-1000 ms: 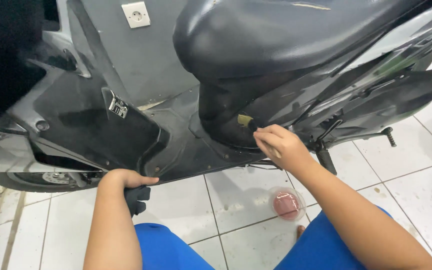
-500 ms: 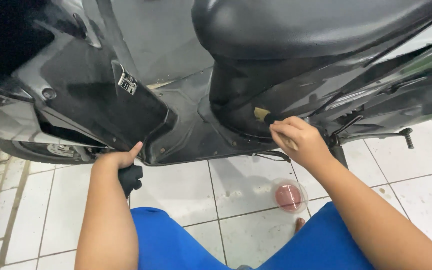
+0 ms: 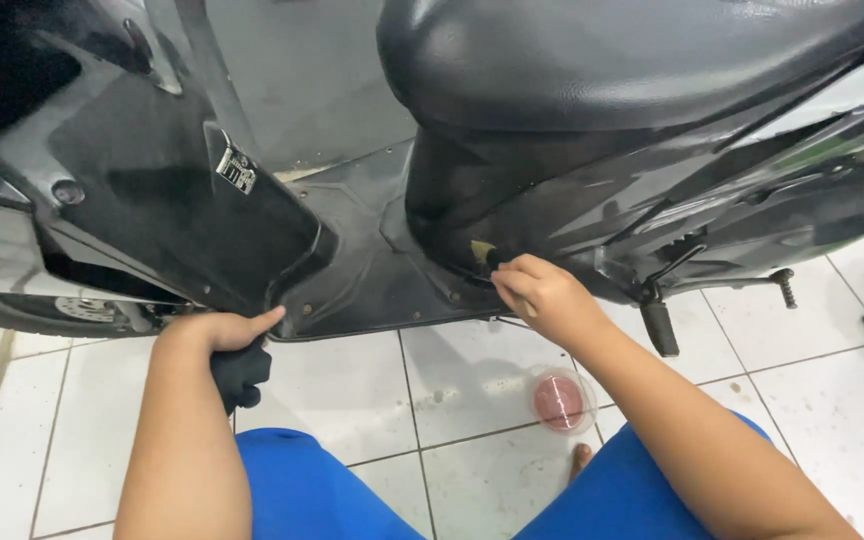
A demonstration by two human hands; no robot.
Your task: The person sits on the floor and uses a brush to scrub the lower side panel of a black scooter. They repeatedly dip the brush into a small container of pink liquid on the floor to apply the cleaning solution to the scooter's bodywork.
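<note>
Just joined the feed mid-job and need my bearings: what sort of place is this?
Probably a home garage or small repair spot. A black scooter stands on a white tiled floor; the right hand works a small tool at its body panel, with a small round container on the tiles.

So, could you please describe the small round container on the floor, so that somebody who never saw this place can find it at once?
Start at the black scooter standing on the white tiled floor. Below its footboard, just under the person's right hand and between the blue-clad knees, sits a small round clear container. Its reddish contents set it apart: nothing else on the tiles nearby is that colour.
</note>
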